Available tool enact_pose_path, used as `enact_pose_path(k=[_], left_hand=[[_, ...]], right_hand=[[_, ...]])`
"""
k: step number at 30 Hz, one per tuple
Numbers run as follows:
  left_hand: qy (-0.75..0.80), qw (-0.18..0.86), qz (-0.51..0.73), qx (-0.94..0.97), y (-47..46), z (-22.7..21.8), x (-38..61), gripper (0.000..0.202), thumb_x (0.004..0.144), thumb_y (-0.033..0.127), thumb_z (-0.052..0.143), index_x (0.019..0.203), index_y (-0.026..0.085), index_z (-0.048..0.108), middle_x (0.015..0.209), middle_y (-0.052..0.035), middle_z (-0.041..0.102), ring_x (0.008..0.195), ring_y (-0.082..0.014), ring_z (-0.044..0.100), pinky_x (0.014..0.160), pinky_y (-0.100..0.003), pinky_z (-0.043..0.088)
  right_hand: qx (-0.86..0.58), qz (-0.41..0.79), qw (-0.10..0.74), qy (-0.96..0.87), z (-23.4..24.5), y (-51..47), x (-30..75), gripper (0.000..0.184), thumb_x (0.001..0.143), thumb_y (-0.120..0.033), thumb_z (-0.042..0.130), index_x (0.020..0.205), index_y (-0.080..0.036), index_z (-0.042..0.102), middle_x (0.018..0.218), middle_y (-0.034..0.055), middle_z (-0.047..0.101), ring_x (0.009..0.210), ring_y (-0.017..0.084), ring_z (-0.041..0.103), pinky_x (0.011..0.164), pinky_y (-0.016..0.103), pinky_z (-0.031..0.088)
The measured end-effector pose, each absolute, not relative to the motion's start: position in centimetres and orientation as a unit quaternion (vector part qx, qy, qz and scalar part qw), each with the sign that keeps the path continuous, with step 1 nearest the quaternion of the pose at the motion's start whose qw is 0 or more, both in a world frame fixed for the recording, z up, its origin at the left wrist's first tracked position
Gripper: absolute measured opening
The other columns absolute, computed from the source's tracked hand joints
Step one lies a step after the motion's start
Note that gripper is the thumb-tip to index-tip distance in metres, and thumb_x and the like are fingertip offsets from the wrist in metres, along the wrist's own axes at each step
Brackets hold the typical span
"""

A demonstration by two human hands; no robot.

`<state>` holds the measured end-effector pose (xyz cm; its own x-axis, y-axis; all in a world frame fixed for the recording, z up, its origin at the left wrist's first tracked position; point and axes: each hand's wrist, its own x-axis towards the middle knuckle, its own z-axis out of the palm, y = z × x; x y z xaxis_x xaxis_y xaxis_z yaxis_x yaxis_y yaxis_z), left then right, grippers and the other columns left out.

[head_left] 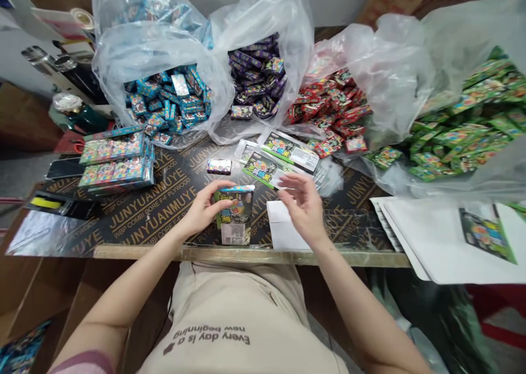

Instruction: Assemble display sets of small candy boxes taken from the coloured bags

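Note:
My left hand grips a printed candy box by its upper left side, thumb across its front. The box stands near the table's front edge, and a strip of blue shows along its top. My right hand is raised to the right of it, fingers curved and apart, with nothing visible in them. Below that hand lies a white paper piece. Flat printed pouches lie just beyond, overlapping each other. A single small purple packet rests behind the held box.
Clear bags along the back hold blue packets, purple packets, red packets and green packets. Filled printed packs are stacked at left beside a black tape dispenser. White sheets overhang the front edge at right.

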<state>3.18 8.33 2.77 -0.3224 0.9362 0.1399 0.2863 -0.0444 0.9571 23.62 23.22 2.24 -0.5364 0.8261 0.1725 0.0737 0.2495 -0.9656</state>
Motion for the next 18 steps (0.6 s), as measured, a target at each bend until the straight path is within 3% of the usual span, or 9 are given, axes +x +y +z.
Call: enact_pose_path(k=[3, 8, 11, 14, 18], left_hand=[[0.627, 0.287, 0.522, 0.503, 8.2, 2.6, 3.7, 0.029, 0.084, 0.029, 0.066, 0.112, 0.021, 0.065, 0.104, -0.0072, 0.068, 0.095, -0.0196, 0.063, 0.082, -0.031, 0.051], [0.639, 0.185, 0.527, 0.529, 8.3, 4.2, 3.9, 0.018, 0.080, 0.029, 0.071, 0.095, 0.020, 0.073, 0.088, -0.0053, 0.069, 0.081, -0.0161, 0.064, 0.068, -0.026, 0.052], [0.623, 0.115, 0.529, 0.565, 8.2, 4.8, 4.1, 0.011, 0.081, 0.025, 0.070, 0.091, 0.021, 0.074, 0.083, -0.0042, 0.069, 0.076, -0.0140, 0.065, 0.069, -0.026, 0.053], [0.605, 0.048, 0.507, 0.612, 8.0, 4.9, 4.3, 0.010, 0.085, 0.022, 0.065, 0.092, 0.021, 0.073, 0.084, -0.0040, 0.069, 0.074, -0.0123, 0.065, 0.067, -0.024, 0.053], [0.593, 0.025, 0.473, 0.651, 7.6, 5.0, 4.4, 0.011, 0.087, 0.020, 0.062, 0.094, 0.021, 0.070, 0.088, -0.0049, 0.068, 0.074, -0.0116, 0.065, 0.064, -0.021, 0.052]], right_hand=[[-0.263, 0.586, 0.330, -0.692, 4.3, 20.9, 20.4, 0.032, 0.082, -0.036, 0.067, 0.110, -0.027, 0.054, 0.104, 0.0034, 0.067, 0.094, 0.017, 0.066, 0.086, 0.037, 0.054], [-0.268, 0.588, 0.307, -0.698, 5.1, 19.9, 19.1, 0.022, 0.080, -0.031, 0.069, 0.099, -0.024, 0.061, 0.082, 0.0004, 0.069, 0.075, 0.017, 0.068, 0.073, 0.034, 0.057], [-0.270, 0.541, 0.328, -0.726, 5.1, 19.4, 19.7, 0.017, 0.082, -0.030, 0.067, 0.096, -0.024, 0.063, 0.083, 0.0016, 0.070, 0.074, 0.018, 0.068, 0.072, 0.035, 0.057], [-0.226, 0.462, 0.337, -0.789, 4.9, 18.9, 20.6, 0.008, 0.086, -0.027, 0.060, 0.093, -0.025, 0.065, 0.089, 0.0048, 0.072, 0.084, 0.021, 0.069, 0.082, 0.040, 0.056], [-0.193, 0.425, 0.330, -0.821, 5.3, 19.6, 21.3, 0.013, 0.089, -0.026, 0.056, 0.099, -0.026, 0.064, 0.094, 0.0054, 0.072, 0.090, 0.022, 0.068, 0.087, 0.041, 0.052]])
